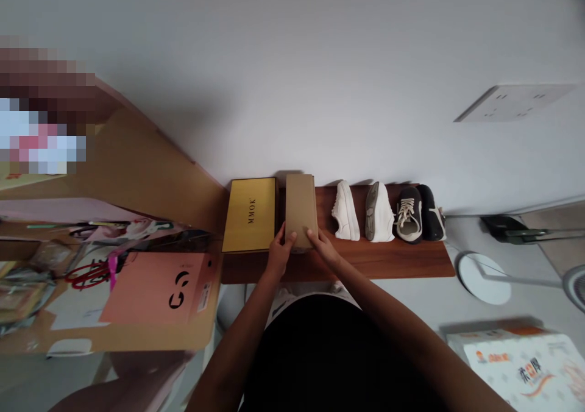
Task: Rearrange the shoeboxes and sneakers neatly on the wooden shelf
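Both my hands grip a plain brown cardboard box near its front end. My left hand wraps the left side with the thumb on top, and my right hand wraps the right side the same way. The box is over a reddish wooden shelf; whether it rests on it I cannot tell. Just left of it lies a yellow box lettered MMOK. To the right are a white shoe, a second white shoe turned on its side, and a pair of black shoes.
At left, a desk holds a pink box, red cable and clutter. A white wall with a socket plate stands behind. On the right floor are a round white base and a printed white package.
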Available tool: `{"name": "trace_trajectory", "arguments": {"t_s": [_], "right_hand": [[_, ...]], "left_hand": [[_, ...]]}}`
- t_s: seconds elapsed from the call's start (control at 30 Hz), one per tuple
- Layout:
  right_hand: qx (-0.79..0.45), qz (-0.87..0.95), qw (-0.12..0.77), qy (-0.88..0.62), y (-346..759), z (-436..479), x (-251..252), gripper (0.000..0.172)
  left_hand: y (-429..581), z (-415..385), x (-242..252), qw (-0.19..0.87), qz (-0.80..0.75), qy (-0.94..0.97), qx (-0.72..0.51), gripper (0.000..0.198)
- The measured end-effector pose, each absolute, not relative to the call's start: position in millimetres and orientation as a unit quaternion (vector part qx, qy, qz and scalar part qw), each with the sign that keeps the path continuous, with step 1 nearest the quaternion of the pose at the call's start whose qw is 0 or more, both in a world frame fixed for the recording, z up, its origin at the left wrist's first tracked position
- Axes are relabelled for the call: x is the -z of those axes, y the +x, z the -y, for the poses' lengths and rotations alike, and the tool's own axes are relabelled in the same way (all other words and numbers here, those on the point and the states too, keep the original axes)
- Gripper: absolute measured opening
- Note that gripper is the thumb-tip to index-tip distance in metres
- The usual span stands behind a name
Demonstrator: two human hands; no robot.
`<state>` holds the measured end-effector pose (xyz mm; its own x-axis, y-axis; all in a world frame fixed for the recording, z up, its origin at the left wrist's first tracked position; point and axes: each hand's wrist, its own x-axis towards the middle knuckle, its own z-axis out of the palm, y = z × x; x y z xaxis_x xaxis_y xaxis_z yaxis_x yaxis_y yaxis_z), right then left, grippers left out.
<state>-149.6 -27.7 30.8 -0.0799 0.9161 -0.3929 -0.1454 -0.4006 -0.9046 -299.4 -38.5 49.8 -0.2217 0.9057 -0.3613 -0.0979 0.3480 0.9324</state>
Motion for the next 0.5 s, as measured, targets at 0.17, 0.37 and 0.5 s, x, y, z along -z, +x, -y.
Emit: {"name": "trace_trajectory", "arguments": {"t_s": [0.17, 0.37, 0.5], "right_hand": [[-0.639, 0.361, 0.421, -0.533, -148, 32, -34, 0.076], [-0.587, 0.388, 0.444, -0.554, -122, 34, -29, 0.083], [-0.545, 0.418, 0.459, -0.563, -92, 35, -28, 0.082]], "left_hand": [[-298, 42, -40, 0.532, -0.63, 0.329, -0.459, 0.067], [-298, 35, -14, 0.518, -0.652, 0.32, -0.452, 0.059], [-291, 25, 9, 0.514, -0.713, 0.299, -0.373, 0.063]]}}
